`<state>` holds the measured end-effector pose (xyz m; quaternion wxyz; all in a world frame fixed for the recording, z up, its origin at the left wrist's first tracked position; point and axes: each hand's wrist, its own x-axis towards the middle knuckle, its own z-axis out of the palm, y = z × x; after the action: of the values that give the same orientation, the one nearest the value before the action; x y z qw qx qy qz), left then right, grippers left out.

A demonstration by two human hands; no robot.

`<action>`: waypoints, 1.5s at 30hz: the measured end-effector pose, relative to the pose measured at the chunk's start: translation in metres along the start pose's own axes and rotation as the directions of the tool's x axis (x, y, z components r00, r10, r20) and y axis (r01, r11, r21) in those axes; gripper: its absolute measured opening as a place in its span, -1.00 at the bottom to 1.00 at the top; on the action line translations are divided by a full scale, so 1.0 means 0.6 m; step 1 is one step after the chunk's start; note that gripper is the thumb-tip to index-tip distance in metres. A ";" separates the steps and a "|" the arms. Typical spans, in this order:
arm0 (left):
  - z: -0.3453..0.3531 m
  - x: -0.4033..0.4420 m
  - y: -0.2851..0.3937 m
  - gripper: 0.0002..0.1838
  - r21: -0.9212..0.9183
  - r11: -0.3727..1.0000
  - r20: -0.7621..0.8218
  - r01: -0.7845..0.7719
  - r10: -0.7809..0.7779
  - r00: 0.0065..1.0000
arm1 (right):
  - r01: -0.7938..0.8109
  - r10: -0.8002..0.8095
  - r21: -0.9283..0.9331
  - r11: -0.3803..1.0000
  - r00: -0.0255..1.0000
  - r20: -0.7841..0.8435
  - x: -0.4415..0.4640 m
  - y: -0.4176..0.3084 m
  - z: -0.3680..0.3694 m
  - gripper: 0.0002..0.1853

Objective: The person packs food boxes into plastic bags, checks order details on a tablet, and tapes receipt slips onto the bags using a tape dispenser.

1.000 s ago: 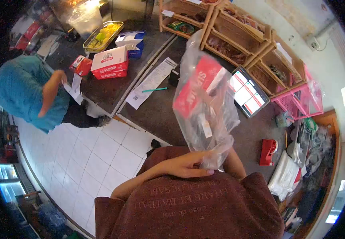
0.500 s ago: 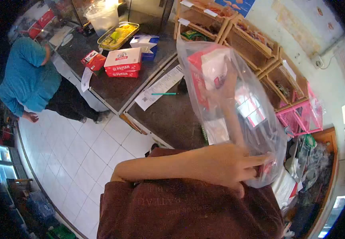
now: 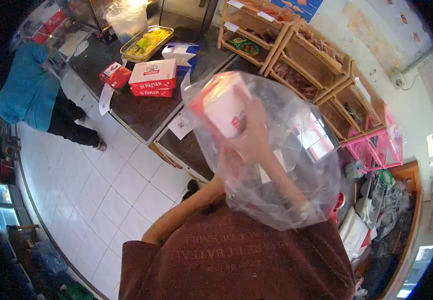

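Observation:
A large clear plastic bag [image 3: 289,192] is spread in front of my chest. My right hand [image 3: 252,132] reaches inside it, its fingers wrapped over the near side of a red-and-white cardboard box [image 3: 226,107]. The box is tilted, with film around it. Against the lower left of the bag rests my left hand [image 3: 230,162], near the box's bottom corner; its fingers are blurred behind the film. Under or behind the plastic, right of my right forearm, a dark-framed device with a bright screen [image 3: 315,137] shows.
Red-and-white boxes [image 3: 152,80], a smaller red box [image 3: 116,75] and a tray of yellow food [image 3: 147,44] stand on the dark counter. Wooden racks [image 3: 309,55] and a pink basket [image 3: 376,145] line the right wall. Far left is another person [image 3: 31,90].
The box and my right hand have moved left and toward me within the bag. My left hand has gone from the bag's right end to its left side. The other person has shifted left.

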<state>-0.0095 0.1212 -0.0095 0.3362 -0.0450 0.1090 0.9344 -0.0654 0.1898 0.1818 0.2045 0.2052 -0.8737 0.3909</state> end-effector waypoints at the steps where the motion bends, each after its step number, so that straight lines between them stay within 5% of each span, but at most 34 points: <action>1: -0.014 -0.009 -0.009 -0.42 0.082 0.994 -0.038 0.068 -0.065 0.997 | 0.102 -0.102 -0.008 0.995 0.994 0.032 -0.001 0.023 0.023 -0.05; 2: -0.030 -0.017 -0.019 -0.43 0.159 0.977 -0.077 0.140 -0.130 0.989 | 0.144 -0.143 -0.012 0.989 0.986 0.083 -0.007 0.040 0.041 -0.06; 5: -0.141 0.006 -0.083 -0.54 0.522 0.851 0.212 0.055 -0.192 0.958 | 0.172 -0.151 -0.048 0.984 0.946 0.286 -0.040 0.075 0.075 -0.09; 9: -0.108 -0.033 -0.041 -0.50 0.359 0.828 -0.041 0.430 -0.447 0.894 | 0.209 -0.080 -0.175 0.962 0.830 0.551 -0.103 0.125 0.126 -0.13; 11: -0.088 -0.078 0.004 -0.48 0.205 0.847 -0.212 0.491 -0.451 0.867 | 0.241 -0.049 -0.222 0.945 0.774 0.631 -0.127 0.163 0.163 -0.15; 13: -0.028 -0.142 0.059 -0.46 0.218 0.915 -0.422 0.339 -0.224 0.878 | 0.283 -0.037 -0.266 0.921 0.745 0.666 -0.138 0.196 0.192 -0.17; 16: 0.168 -0.219 0.128 -0.54 0.598 0.783 -0.450 -0.170 0.505 0.737 | 0.316 -0.011 -0.310 0.896 0.717 0.697 -0.137 0.220 0.208 -0.20; 17: 0.209 -0.225 0.140 -0.49 0.659 0.661 -0.383 -0.359 0.706 0.596 | 0.295 0.090 -0.362 0.884 0.653 0.752 -0.115 0.190 0.183 -0.26; 18: 0.211 -0.214 0.135 -0.48 0.897 0.297 -0.079 -0.327 0.836 0.543 | 0.270 0.062 -0.334 0.903 0.688 0.723 -0.102 0.164 0.165 -0.35; 20: 0.230 -0.188 0.117 -0.49 0.951 -0.269 0.308 -0.152 0.780 0.545 | 0.245 0.040 -0.302 0.922 0.712 0.701 -0.099 0.148 0.152 -0.38; 23: 0.260 -0.153 0.128 -0.61 0.843 -0.537 0.434 -0.019 0.659 0.614 | 0.219 0.039 -0.277 0.936 0.715 0.698 -0.112 0.150 0.137 -0.43; 25: 0.242 -0.150 0.179 -0.76 0.827 -0.546 0.506 -0.129 0.627 0.592 | 0.205 0.038 -0.263 0.943 0.718 0.695 -0.117 0.148 0.128 -0.46; 28: 0.290 -0.181 0.228 -0.84 0.975 0.001 0.145 -0.221 0.751 0.645 | 0.180 0.048 -0.245 0.953 0.707 0.706 -0.123 0.149 0.122 -0.50; 32: 0.298 -0.156 0.104 -0.70 0.860 -0.482 0.424 -0.166 0.494 0.759 | 0.152 0.045 -0.204 0.967 0.688 0.724 -0.129 0.147 0.115 -0.56; 36: 0.170 -0.087 0.046 -0.57 0.706 -0.704 0.373 -0.073 0.283 0.884 | 0.091 0.052 -0.134 0.987 0.608 0.792 -0.121 0.158 0.098 -0.61; 39: 0.195 -0.113 0.104 -0.61 0.980 -0.154 0.173 -0.123 0.374 0.911 | -0.068 0.109 -0.090 0.994 0.374 0.921 -0.076 0.172 0.052 -0.65; 41: 0.213 -0.142 0.120 -0.63 0.974 -0.198 0.205 -0.106 0.587 0.783 | -0.073 0.182 -0.183 0.980 -0.021 0.983 0.010 0.158 0.016 -0.67; 43: 0.238 -0.160 0.146 -0.70 0.941 -0.320 0.323 -0.105 0.768 0.552 | 0.224 0.068 -0.014 0.975 -0.234 0.970 0.131 0.096 -0.013 -0.70; 44: 0.252 -0.166 0.163 -0.75 0.905 -0.415 0.417 -0.096 0.822 0.388 | 0.252 -0.169 0.207 0.945 -0.166 0.972 0.190 0.051 -0.023 -0.72; 45: 0.263 -0.170 0.175 -0.77 0.864 -0.499 0.501 -0.067 0.839 0.212 | 0.335 -0.211 0.228 0.914 -0.087 0.974 0.244 0.034 -0.018 -0.75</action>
<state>0.0004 0.0161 0.1780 -0.3847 -0.0066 0.7871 0.4822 -0.1958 0.1812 0.2519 -0.3934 0.5835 -0.7095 0.0383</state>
